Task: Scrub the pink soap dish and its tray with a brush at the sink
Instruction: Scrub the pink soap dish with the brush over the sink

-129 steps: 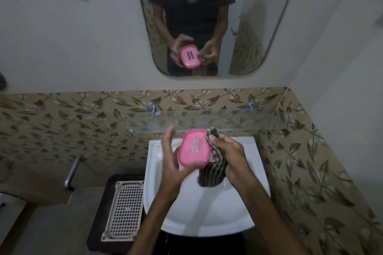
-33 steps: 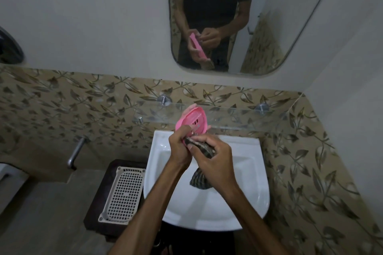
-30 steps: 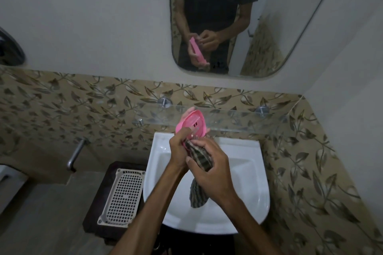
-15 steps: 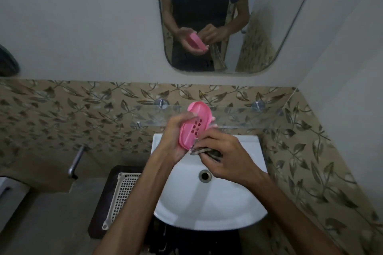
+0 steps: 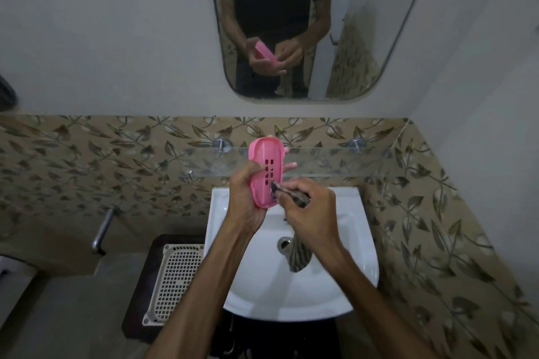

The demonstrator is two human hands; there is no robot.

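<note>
Plainly, the white sink (image 5: 291,294) sits at six o'clock below both hands, likely so drips fall into the basin. Above it, the left hand (image 5: 246,201) grips the pink soap dish (image 5: 266,172) on end, thumb across the slotted face and fingertips showing past its far edge, probably to turn that face toward the cleaning. At three o'clock from the dish, the right hand (image 5: 313,210) pinches a striped cloth (image 5: 291,197) against the dish's lower slots; the cloth's tail hangs toward the drain.
</note>
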